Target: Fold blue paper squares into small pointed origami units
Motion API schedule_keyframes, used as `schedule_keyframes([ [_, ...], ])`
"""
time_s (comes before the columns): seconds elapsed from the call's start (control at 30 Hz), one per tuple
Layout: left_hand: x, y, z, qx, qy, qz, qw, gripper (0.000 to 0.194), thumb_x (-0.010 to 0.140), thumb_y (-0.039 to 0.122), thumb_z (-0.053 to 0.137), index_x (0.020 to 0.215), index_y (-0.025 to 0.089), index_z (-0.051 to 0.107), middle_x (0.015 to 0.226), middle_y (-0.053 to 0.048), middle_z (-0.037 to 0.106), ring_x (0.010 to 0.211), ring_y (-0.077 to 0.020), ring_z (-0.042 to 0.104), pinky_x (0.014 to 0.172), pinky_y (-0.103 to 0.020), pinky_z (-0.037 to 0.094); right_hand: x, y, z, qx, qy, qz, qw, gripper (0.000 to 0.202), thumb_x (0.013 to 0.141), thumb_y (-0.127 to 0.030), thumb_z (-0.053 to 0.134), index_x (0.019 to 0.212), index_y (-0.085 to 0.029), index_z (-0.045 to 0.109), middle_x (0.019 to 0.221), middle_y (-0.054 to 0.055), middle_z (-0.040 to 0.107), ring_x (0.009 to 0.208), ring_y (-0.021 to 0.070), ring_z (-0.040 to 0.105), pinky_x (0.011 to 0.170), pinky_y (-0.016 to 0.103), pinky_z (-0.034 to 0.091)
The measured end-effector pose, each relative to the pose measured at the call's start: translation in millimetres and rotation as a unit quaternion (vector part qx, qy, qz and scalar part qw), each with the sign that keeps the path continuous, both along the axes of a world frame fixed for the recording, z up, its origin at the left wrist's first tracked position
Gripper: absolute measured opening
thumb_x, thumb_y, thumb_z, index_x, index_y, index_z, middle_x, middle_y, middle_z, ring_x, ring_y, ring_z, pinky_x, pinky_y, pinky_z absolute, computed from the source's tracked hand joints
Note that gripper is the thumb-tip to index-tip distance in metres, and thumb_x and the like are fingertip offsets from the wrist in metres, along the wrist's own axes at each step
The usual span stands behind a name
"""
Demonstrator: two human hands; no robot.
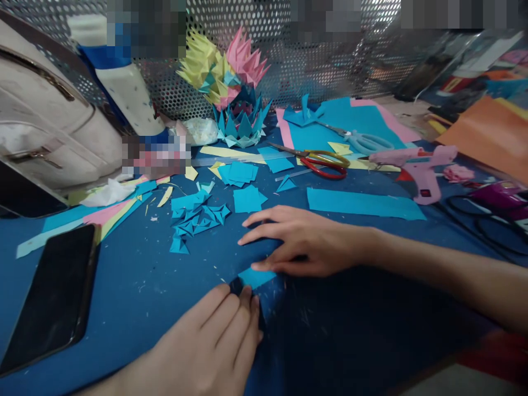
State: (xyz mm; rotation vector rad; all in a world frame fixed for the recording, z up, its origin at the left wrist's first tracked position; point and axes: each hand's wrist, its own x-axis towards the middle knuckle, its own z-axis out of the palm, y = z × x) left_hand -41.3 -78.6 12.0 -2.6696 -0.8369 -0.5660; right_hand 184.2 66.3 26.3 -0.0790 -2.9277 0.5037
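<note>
A small piece of blue paper [258, 278] lies on the table in front of me. My left hand [223, 330] is closed, its fingers together with the tips on the near edge of this paper; its thumb is mostly hidden. Over the far right edge, my right hand [305, 242] is spread, one fingertip touching the paper and the other fingers reaching left above the table. Beyond it are a blue paper square [248, 199] and a cluster of folded blue paper triangles [200, 220]. A blue paper strip [365, 203] lies past my right wrist.
Red-and-yellow-handled scissors [324, 162], light-blue-handled scissors [369, 143] and a pink glue gun [424, 165] lie farther back. A folded-paper flower ornament [241, 118] stands behind. At left are a phone [53, 291], a white bag [61, 115] and a blue-and-white bottle [126, 99].
</note>
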Motion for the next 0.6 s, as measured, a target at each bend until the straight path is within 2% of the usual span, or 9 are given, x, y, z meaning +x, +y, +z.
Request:
schedule_keyframes([
  [0.13, -4, 8, -8.4, -0.054, -0.057, -0.016, 0.997, 0.022, 0.101, 0.016, 0.049, 0.108, 0.009, 0.069, 0.101, -0.007, 0.075, 0.083, -0.0214, 0.062, 0.09, -0.04, 0.042, 12, 14, 3.2, -0.018, 0.012, 0.013, 1.0, 0.023, 0.099, -0.026, 0.054, 0.106, -0.026, 0.076, 0.137, 0.006, 0.06, 0.137, 0.0253, 0.041, 0.108, 0.044, 0.038],
  [0.27, -5, 16, -10.1, -0.088, -0.08, -0.017, 0.993, 0.02, 0.101, 0.016, 0.05, 0.107, 0.012, 0.068, 0.095, -0.004, 0.073, 0.081, -0.0192, 0.058, 0.088, -0.038, 0.039, 10, 8, -5.9, -0.021, 0.074, 0.002, 0.997, 0.021, 0.098, -0.025, 0.055, 0.099, -0.021, 0.076, 0.122, 0.008, 0.068, 0.125, 0.0233, 0.052, 0.102, 0.039, 0.043],
  [0.43, -6, 25, -3.5, -0.2, -0.103, 0.037, 0.974, 0.027, 0.101, 0.028, 0.055, 0.124, 0.014, 0.056, 0.112, -0.007, 0.066, 0.101, -0.0228, 0.056, 0.091, -0.038, 0.036, 2, -2, -14.6, -0.027, 0.096, -0.026, 0.995, 0.019, 0.094, -0.035, 0.064, 0.101, -0.019, 0.071, 0.109, 0.005, 0.07, 0.11, 0.0196, 0.056, 0.094, 0.032, 0.045],
  [0.53, -5, 30, -1.4, -0.273, -0.135, 0.076, 0.95, 0.025, 0.098, 0.03, 0.061, 0.12, 0.019, 0.054, 0.108, -0.003, 0.064, 0.097, -0.0209, 0.055, 0.085, -0.035, 0.036, -3, -7, -15.6, -0.015, 0.089, -0.04, 0.995, 0.026, 0.089, -0.042, 0.069, 0.098, -0.018, 0.068, 0.101, 0.005, 0.069, 0.101, 0.0192, 0.056, 0.089, 0.032, 0.044],
  [0.6, -2, 33, -1.4, -0.298, -0.152, 0.101, 0.937, 0.019, 0.096, 0.028, 0.062, 0.112, 0.021, 0.055, 0.104, -0.001, 0.064, 0.094, -0.0207, 0.055, 0.082, -0.035, 0.036, -6, -11, -16.3, -0.012, 0.095, -0.058, 0.994, 0.022, 0.092, -0.039, 0.066, 0.094, -0.017, 0.067, 0.096, 0.005, 0.068, 0.096, 0.018, 0.056, 0.084, 0.03, 0.044],
])
